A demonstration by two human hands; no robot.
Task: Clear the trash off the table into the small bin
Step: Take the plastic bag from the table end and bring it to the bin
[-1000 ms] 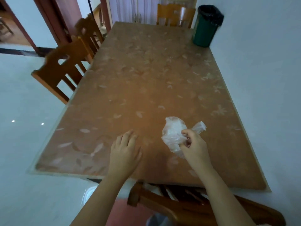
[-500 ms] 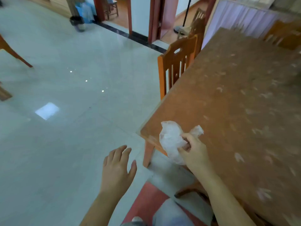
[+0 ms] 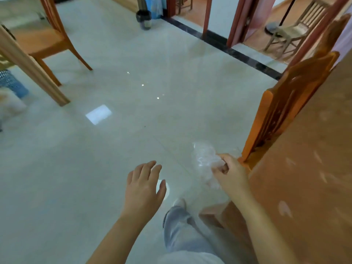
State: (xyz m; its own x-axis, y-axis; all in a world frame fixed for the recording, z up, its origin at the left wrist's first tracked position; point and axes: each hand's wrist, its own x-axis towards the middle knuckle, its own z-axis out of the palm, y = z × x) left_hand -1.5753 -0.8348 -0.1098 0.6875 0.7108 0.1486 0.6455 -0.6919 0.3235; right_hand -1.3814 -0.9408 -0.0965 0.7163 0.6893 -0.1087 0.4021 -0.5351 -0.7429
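- My right hand [image 3: 231,173] is pinched shut on the crumpled clear plastic [image 3: 204,161], which sits bunched above and to the left of its knuckles, out over the floor [image 3: 114,149] and no longer on the tabletop [image 3: 314,159].
- My left hand [image 3: 144,187] is empty, fingers loosely spread, well left of the plastic.
- The grip looks like a fingertip pinch on thin film; I judge it could slip free or catch on the chair back [image 3: 282,111] just right of my right hand.
- A small bin [image 3: 144,19] stands far ahead of both hands by the doorway. I cannot tell if it is the intended one, so I could carry the trash to the wrong place.
- The glossy floor risks a slip.
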